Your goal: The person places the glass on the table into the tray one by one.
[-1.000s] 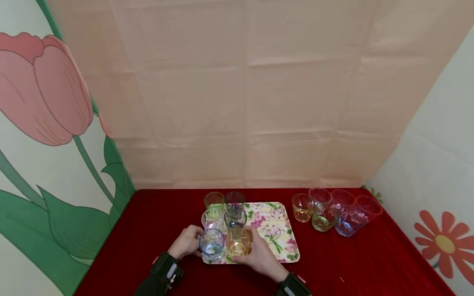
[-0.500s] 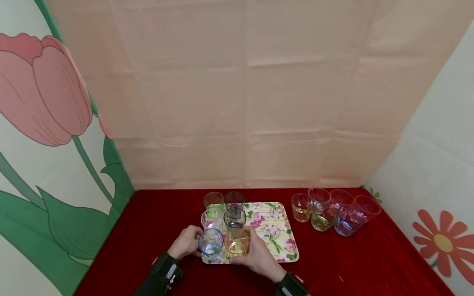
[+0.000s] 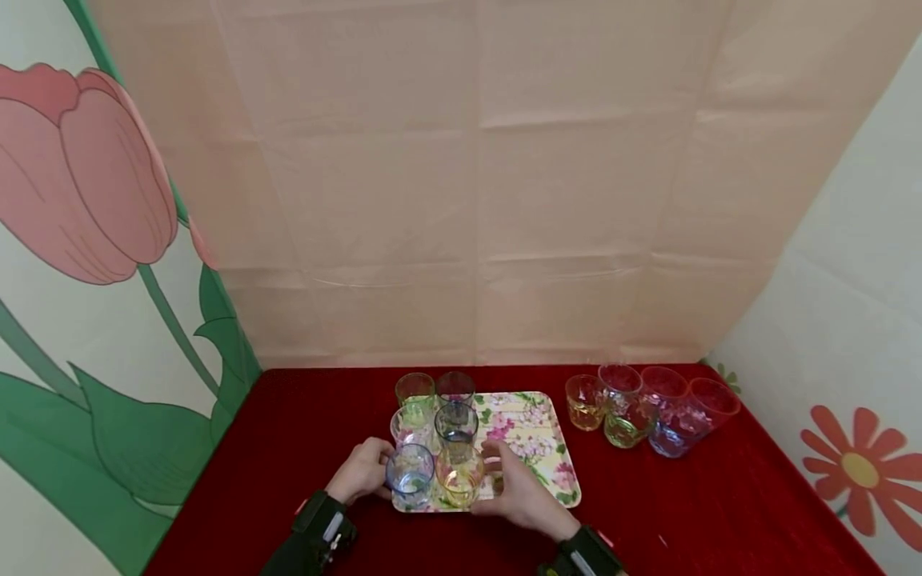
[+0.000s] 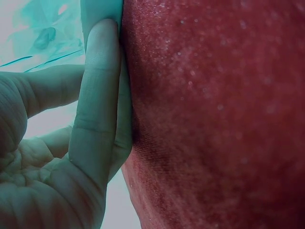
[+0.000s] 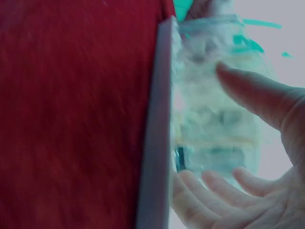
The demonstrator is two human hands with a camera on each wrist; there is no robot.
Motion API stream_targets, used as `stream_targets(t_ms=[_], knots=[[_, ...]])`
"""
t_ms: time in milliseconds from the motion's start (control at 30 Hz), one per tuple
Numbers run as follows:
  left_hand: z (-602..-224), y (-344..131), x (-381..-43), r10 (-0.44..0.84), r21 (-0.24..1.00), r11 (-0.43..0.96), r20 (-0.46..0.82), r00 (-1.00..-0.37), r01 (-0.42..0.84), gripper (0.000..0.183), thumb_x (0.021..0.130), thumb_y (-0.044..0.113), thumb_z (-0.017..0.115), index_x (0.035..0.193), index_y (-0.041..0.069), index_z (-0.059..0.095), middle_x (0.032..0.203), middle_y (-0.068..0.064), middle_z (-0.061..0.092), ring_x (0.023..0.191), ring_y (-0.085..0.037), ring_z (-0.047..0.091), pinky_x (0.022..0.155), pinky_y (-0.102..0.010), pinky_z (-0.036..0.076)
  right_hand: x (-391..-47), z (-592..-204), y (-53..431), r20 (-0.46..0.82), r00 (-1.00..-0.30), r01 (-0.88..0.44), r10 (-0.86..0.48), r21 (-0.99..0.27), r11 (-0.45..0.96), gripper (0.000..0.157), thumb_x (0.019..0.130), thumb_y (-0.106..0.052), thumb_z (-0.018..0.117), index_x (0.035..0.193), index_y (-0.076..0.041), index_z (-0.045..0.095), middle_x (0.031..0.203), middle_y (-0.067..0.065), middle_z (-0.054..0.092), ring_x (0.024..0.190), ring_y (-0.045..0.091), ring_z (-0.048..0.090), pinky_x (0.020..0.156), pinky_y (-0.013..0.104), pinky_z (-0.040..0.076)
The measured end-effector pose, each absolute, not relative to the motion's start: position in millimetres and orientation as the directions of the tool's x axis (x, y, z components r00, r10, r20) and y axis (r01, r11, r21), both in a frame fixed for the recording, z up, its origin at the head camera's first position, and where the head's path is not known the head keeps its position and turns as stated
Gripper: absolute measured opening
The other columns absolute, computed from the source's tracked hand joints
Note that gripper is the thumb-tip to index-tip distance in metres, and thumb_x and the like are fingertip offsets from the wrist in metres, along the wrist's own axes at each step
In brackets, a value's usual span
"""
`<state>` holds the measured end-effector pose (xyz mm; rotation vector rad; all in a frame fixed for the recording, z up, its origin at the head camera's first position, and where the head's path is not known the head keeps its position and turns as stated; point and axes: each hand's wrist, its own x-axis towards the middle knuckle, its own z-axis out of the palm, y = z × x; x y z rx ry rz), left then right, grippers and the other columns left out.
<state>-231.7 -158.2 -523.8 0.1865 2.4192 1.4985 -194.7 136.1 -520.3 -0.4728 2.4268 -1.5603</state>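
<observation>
The floral tray [image 3: 533,436] carries two columns of glasses on its left half. My left hand [image 3: 362,470] holds the tray's left front edge beside the blue glass [image 3: 410,474]; in the left wrist view its thumb presses against the tray rim [image 4: 101,10]. Around the yellow glass [image 3: 459,482], my right hand [image 3: 520,498] stands with fingers parted and a gap from the glass. The right wrist view shows that thumb and those fingertips spread about the glass [image 5: 214,112]. A clear glass [image 3: 410,430] and a dark grey glass [image 3: 456,420] stand just behind.
At the back of the tray are a green glass [image 3: 414,390] and a purple glass [image 3: 455,388]. Right of the tray stand an amber glass [image 3: 585,408], a green glass [image 3: 623,430], a blue glass [image 3: 671,438] and several pink-rimmed ones, overlapping. Red cloth [image 3: 317,424] covers the table.
My right hand has let go of the yellow glass and drawn slightly to the right, its fingers opening. The glass stays on the tray. My left hand has stayed in place.
</observation>
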Motion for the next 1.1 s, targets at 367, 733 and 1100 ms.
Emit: stream_targets(t_ms=[367, 733, 1100], knots=[[-524, -160, -233, 0.262, 0.888, 0.458, -0.172, -0.95, -0.035, 0.023, 0.086, -0.02, 0.053, 0.104, -0.009, 0.064, 0.079, -0.013, 0.056, 0.064, -0.021, 0.062, 0.054, -0.036, 0.061, -202, -505, 185, 0.05, -0.975, -0.144, -0.214, -0.882, 0.448, 0.054, 0.09, -0.004, 0.076, 0.139, -0.003, 0.056, 0.138, 0.022, 0.056, 0.123, 0.044, 0.056, 0.097, 0.053, 0.054], [-525, -157, -231, 0.265, 0.888, 0.458, -0.177, -0.948, -0.038, 0.019, 0.087, -0.018, 0.056, 0.101, -0.008, 0.064, 0.078, -0.012, 0.057, 0.064, -0.02, 0.063, 0.054, -0.036, 0.061, -208, -488, 235, 0.26, -0.962, -0.168, 0.088, -0.811, 0.56, 0.054, 0.096, -0.015, 0.072, 0.144, -0.002, 0.051, 0.136, 0.025, 0.06, 0.122, 0.042, 0.059, 0.1, 0.057, 0.05], [-524, -159, -231, 0.266, 0.886, 0.462, -0.183, -0.947, -0.041, 0.023, 0.086, -0.02, 0.054, 0.104, -0.009, 0.063, 0.08, -0.013, 0.058, 0.066, -0.021, 0.064, 0.055, -0.037, 0.061, -206, -487, 279, 0.36, -0.9, -0.144, 0.247, -0.779, 0.611, 0.056, 0.096, -0.021, 0.073, 0.143, -0.001, 0.053, 0.136, 0.027, 0.058, 0.119, 0.045, 0.06, 0.087, 0.025, 0.057]])
